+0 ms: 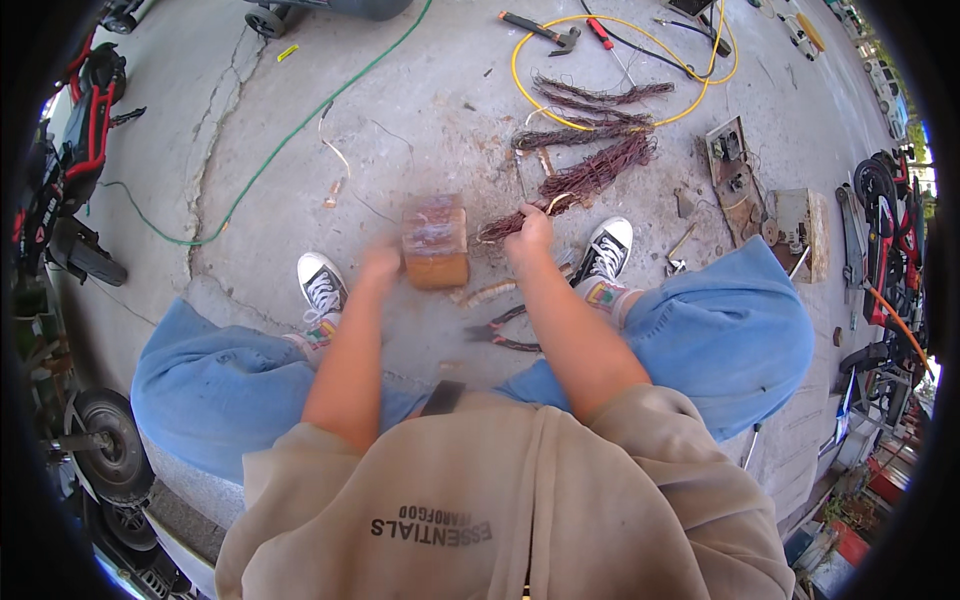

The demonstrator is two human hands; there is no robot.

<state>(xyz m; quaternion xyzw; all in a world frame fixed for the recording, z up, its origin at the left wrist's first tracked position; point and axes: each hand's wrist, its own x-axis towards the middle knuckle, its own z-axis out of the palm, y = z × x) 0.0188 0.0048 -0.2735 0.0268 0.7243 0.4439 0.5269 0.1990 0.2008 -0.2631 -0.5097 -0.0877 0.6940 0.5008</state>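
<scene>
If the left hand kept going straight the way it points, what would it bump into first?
Probably the brown block. The left hand is blurred and right beside its near left edge, pointing away from the person; whether they already touch is unclear.

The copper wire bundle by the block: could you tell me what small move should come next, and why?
Probably draw the right hand back, pulling the copper wire bundle away from the copper-wound block. That hand already grips the strands' near end, and the left hand sits against the block, seemingly bracing it.

The person wears a beige hooded sweatshirt (520, 500) with sleeves pushed up, baggy light-blue jeans (730, 320), and black-and-white lace-up sneakers (322, 285) with colourful socks.
</scene>
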